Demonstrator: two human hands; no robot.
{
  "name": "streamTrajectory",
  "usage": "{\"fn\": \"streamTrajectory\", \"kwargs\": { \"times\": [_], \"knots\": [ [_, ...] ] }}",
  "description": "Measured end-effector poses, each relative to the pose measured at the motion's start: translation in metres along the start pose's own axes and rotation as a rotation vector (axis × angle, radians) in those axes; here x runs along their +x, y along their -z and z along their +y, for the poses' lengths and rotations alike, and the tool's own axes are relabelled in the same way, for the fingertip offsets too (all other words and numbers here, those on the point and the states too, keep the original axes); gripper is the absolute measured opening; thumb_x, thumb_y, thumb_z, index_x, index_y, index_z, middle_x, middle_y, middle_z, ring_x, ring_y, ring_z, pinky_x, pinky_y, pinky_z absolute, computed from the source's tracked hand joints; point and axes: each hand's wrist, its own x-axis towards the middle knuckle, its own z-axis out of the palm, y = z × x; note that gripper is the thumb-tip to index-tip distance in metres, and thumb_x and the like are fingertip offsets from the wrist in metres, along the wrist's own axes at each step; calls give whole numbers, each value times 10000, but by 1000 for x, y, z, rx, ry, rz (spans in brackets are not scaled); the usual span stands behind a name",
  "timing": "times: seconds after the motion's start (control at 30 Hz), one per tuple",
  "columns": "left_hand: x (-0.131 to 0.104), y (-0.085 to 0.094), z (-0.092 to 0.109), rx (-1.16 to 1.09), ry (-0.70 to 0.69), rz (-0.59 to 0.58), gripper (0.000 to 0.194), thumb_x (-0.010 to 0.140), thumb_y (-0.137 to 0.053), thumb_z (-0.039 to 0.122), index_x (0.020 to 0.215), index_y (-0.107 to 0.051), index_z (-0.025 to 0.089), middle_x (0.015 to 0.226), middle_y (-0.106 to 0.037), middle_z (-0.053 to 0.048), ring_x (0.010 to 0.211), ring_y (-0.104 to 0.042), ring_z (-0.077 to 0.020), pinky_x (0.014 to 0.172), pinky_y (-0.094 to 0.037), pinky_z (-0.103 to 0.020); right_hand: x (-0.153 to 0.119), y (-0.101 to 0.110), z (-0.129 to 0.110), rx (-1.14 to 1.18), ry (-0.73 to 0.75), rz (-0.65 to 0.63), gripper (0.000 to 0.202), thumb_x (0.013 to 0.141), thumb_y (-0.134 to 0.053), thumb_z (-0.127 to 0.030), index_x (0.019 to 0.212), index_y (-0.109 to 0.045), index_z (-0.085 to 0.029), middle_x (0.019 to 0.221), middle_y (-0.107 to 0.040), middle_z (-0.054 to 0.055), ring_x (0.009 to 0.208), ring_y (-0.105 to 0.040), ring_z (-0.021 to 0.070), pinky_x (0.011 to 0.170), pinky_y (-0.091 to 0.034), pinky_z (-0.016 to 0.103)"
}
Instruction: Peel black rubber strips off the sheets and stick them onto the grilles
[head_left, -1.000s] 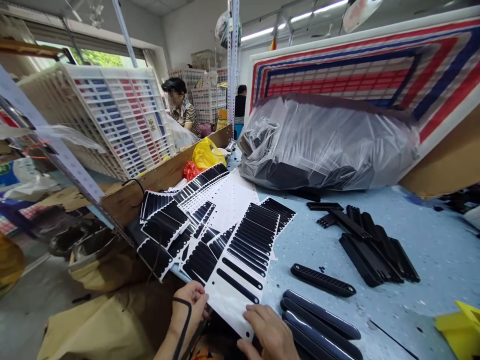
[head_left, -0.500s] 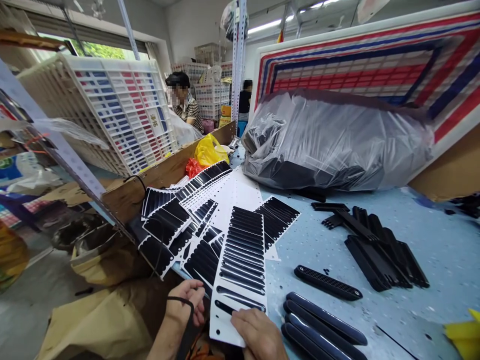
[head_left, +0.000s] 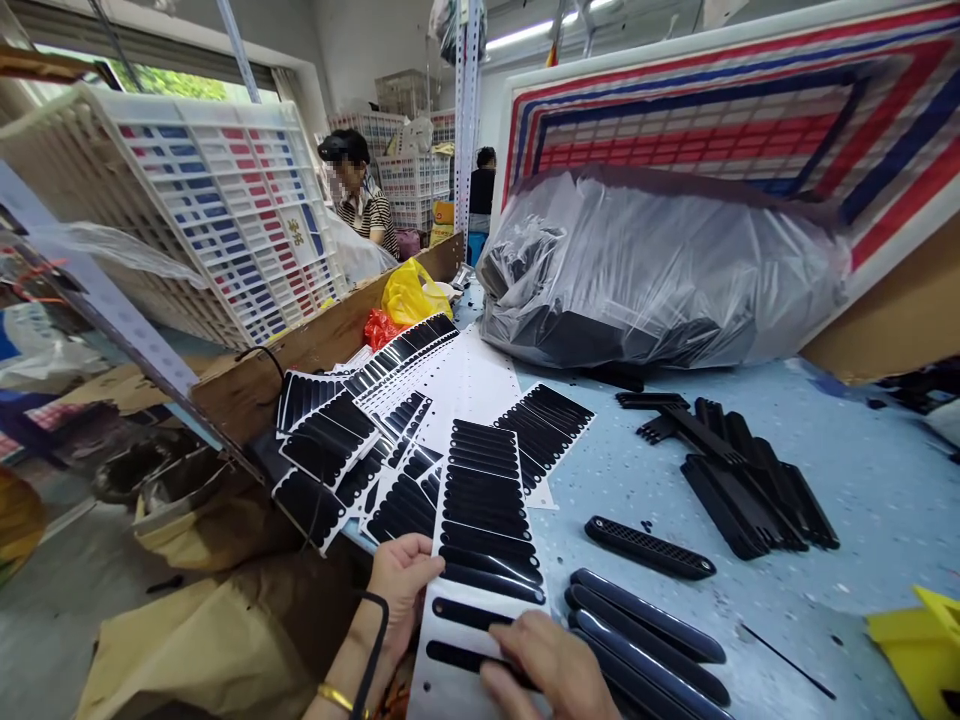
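My left hand (head_left: 409, 585) pinches the left edge of a white backing sheet (head_left: 442, 690) bearing rows of glossy black adhesive strips (head_left: 487, 510). The sheet slants up from the front edge of the table. Over its lower right part is my right hand (head_left: 559, 665), with finger and thumb closed about the right end of the lowest black strip (head_left: 454, 655). Those fingertips hide that end, so I cannot tell whether it is lifted. Long dark glossy bars (head_left: 645, 640) lie just right of this hand, below a black bar with a textured face (head_left: 649, 547).
More strip sheets (head_left: 330, 440) overlap at the left. Slotted black parts (head_left: 757, 490) are piled at the right, behind them a large plastic-wrapped bundle (head_left: 667, 270). A yellow object (head_left: 919, 640) stands at the front right. A person (head_left: 360, 195) sits beyond the wooden edge board (head_left: 247, 390).
My left hand has moved up and right and taken hold of the sheet's edge. My right hand has shifted from the sheet's lower edge to the lowest strip. The view has moved slightly.
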Motion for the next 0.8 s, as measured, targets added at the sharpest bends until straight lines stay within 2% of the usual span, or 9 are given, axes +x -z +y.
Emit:
{"fn": "streamTrajectory", "kwargs": {
  "times": [0.1, 0.2, 0.37, 0.53, 0.6, 0.7, 0.8],
  "knots": [
    [-6, -12, 6, -27, 27, -25, 288, 524, -889, 319, 636, -704, 129, 520, -622, 1, 439, -500, -104, 426, -406, -218, 29, 2, 5, -14, -47, 73, 172, 954, -494, -210, 1073, -615, -183, 677, -615, 30, 560, -601, 176, 516, -473, 286],
    [-12, -27, 13, 2, 4, -70, 241, 537, -877, 288, 605, -720, 118, 516, -621, -6, 463, -502, -97, 472, -400, -210, 46, 0, 9, -29, -93, 42, 143, 931, -529, -238, 984, -644, -172, 642, -580, 9, 519, -571, 156, 493, -462, 271],
    [-14, -47, 27, 121, -85, -179, 159, 595, -785, 262, 615, -749, 109, 563, -654, -39, 545, -523, -117, 555, -392, -213, 47, 2, 10, 94, -247, 11, 248, 838, -663, -315, 1034, -663, -162, 704, -603, 20, 572, -590, 158, 504, -490, 255],
    [-10, -61, 33, 298, -158, -237, 138, 630, -691, 230, 577, -720, 106, 552, -610, -31, 562, -488, -120, 555, -355, -216, 57, 14, 7, 175, -313, -47, 170, 765, -731, -275, 889, -689, -167, 653, -586, -3, 528, -557, 134, 498, -461, 238],
    [-10, -67, 31, 301, -142, -263, 137, 630, -679, 225, 559, -692, 109, 539, -580, -20, 544, -467, -114, 535, -337, -216, 60, 19, 5, 181, -315, -60, 100, 776, -708, -260, 787, -668, -169, 637, -569, -7, 544, -554, 132, 512, -443, 234],
    [-9, -73, 29, 276, -120, -299, 135, 635, -674, 222, 558, -673, 112, 542, -561, -13, 539, -460, -110, 530, -336, -213, 63, 25, 1, 168, -331, -55, 209, 798, -672, -288, 643, -581, -182, 611, -528, -18, 550, -526, 123, 522, -413, 229],
    [-10, -79, 29, 255, -107, -318, 136, 632, -698, 229, 570, -688, 108, 552, -572, -14, 545, -465, -108, 541, -352, -209, 66, 29, -2, 197, -387, -60, 305, 873, -589, -364, 627, -557, -188, 609, -520, -21, 552, -511, 119, 534, -403, 231]
  ]
}}
